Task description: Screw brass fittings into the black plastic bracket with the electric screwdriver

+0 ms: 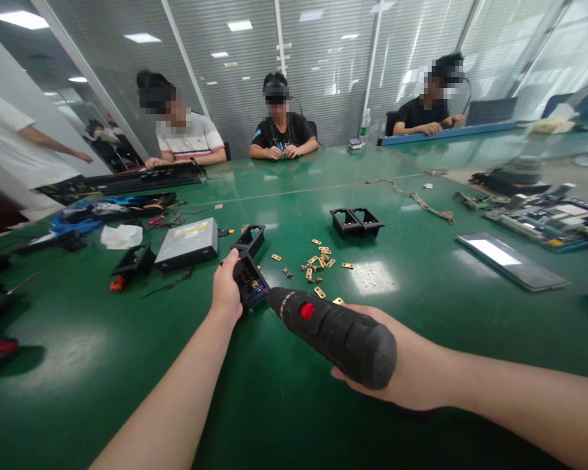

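Right hand [410, 358] grips a power screwdriver [330, 333] (black, red-switched), while left hand [227, 287] clasps a black frame [249, 275].

Power screwdriver [330, 333], held black frame [249, 282], table [274, 405]

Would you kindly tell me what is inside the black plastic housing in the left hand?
Inside the black housing, small brass-coloured parts show near the power screwdriver. The tool's front and the housing's walls cover some of the interior, so anything there cannot be seen.
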Action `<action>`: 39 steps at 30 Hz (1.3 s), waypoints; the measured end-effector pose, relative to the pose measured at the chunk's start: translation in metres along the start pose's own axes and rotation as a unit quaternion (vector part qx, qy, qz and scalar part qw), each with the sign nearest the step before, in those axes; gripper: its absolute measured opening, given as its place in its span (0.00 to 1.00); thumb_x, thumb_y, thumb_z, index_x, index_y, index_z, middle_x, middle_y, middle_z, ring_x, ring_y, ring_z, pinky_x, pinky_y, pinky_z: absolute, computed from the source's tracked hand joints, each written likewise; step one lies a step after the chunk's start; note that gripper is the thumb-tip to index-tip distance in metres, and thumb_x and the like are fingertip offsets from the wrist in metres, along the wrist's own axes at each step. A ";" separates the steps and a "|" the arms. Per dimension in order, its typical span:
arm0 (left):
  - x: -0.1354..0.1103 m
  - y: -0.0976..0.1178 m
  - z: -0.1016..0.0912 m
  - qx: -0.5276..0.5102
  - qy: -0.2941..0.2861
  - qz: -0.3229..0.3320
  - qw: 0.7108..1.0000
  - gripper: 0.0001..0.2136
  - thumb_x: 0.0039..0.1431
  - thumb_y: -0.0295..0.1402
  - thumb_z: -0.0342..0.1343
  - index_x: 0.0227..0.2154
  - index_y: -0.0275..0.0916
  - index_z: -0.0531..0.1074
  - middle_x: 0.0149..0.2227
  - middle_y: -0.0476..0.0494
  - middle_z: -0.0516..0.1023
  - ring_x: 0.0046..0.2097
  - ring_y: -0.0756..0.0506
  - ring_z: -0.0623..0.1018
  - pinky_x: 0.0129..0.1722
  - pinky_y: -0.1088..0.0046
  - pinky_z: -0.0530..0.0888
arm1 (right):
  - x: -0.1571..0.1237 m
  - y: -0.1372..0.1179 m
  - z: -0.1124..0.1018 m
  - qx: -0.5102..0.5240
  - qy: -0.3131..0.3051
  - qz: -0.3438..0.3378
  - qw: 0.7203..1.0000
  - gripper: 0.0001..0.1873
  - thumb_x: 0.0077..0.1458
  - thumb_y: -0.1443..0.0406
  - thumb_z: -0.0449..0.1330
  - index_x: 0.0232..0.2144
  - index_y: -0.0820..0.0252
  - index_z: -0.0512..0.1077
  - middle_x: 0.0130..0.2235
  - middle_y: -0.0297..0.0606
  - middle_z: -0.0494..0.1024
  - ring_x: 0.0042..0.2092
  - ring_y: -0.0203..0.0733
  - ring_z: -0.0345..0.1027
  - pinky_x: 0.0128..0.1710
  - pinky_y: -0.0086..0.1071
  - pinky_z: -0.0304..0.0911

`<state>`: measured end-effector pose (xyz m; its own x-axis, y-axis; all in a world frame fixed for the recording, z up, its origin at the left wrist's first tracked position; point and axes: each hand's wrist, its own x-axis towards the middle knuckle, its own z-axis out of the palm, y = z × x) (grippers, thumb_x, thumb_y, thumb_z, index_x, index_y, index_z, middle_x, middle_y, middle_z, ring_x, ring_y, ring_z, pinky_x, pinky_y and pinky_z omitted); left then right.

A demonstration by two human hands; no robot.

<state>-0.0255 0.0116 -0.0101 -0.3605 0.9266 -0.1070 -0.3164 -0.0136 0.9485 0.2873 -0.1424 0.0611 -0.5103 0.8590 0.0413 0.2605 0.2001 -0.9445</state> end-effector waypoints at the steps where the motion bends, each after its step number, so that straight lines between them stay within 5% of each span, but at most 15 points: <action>1: 0.001 -0.001 -0.001 -0.003 -0.001 0.008 1.000 0.24 0.64 0.58 0.77 0.40 0.48 0.72 0.33 0.45 0.85 0.32 0.38 0.87 0.32 0.62 0.87 | 0.001 -0.001 0.000 0.001 -0.007 -0.003 1.000 0.15 0.58 0.65 0.82 0.46 0.54 0.87 0.41 0.38 0.90 0.41 0.52 0.85 0.46 0.44 0.88; 12: 0.006 -0.009 -0.007 -0.004 -0.012 0.024 1.000 0.29 0.58 0.62 0.80 0.42 0.47 0.73 0.35 0.46 0.85 0.34 0.37 0.88 0.34 0.62 0.86 | 0.003 -0.014 -0.001 -0.020 -0.017 -0.029 0.999 0.16 0.58 0.70 0.79 0.48 0.55 0.88 0.47 0.42 0.96 0.48 0.56 0.93 0.49 0.43 0.91; 24: 0.003 -0.005 -0.005 -0.002 -0.012 0.018 1.000 0.28 0.59 0.61 0.79 0.42 0.46 0.74 0.34 0.47 0.85 0.34 0.38 0.88 0.34 0.63 0.86 | 0.005 -0.014 0.002 0.025 -0.022 0.028 0.999 0.16 0.53 0.67 0.78 0.45 0.55 0.85 0.44 0.44 0.93 0.45 0.59 0.91 0.44 0.45 0.88; 34: 0.005 -0.007 -0.007 -0.002 -0.014 0.024 1.000 0.32 0.55 0.63 0.81 0.43 0.47 0.72 0.34 0.48 0.85 0.34 0.37 0.88 0.35 0.63 0.85 | 0.001 -0.009 -0.002 -0.034 -0.013 0.025 0.999 0.16 0.58 0.65 0.81 0.47 0.54 0.84 0.40 0.36 0.87 0.40 0.52 0.84 0.48 0.46 0.86; 39: 0.004 -0.006 -0.006 -0.002 -0.011 0.018 1.000 0.31 0.57 0.63 0.81 0.42 0.47 0.72 0.34 0.47 0.86 0.34 0.37 0.88 0.33 0.64 0.85 | 0.004 -0.016 0.001 0.016 -0.033 0.031 0.999 0.15 0.55 0.69 0.79 0.44 0.55 0.84 0.39 0.36 0.87 0.40 0.50 0.83 0.44 0.41 0.85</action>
<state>-0.0304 0.0135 -0.0176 -0.3530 0.9333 -0.0657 -0.3067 -0.0491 0.9505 0.2803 -0.1427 0.0763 -0.5469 0.8364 -0.0372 0.2667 0.1320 -0.9547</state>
